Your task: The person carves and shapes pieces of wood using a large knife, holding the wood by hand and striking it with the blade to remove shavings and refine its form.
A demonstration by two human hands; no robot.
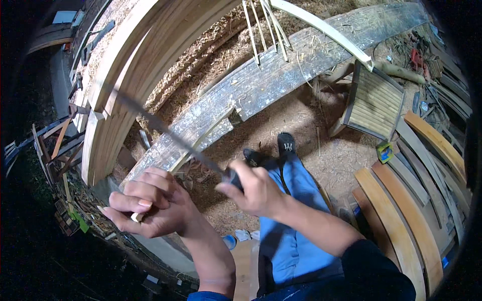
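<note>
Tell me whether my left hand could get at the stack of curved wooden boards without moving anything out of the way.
Probably yes. The left hand is closed on a small pale piece, and the stack of curved wooden boards lies just ahead of it with nothing between them; only the long blade held by the right hand crosses nearby.

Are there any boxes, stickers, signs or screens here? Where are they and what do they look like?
No real packages, signs or screens show.
Tape measure: on the sawdust floor right of the feet, small, boxy, yellow-green with a blue face; any label on it is too small to make out.
Flat pale panel: top left corner, rectangular, light grey-white; cannot tell whether it is a sign or a board.
</note>
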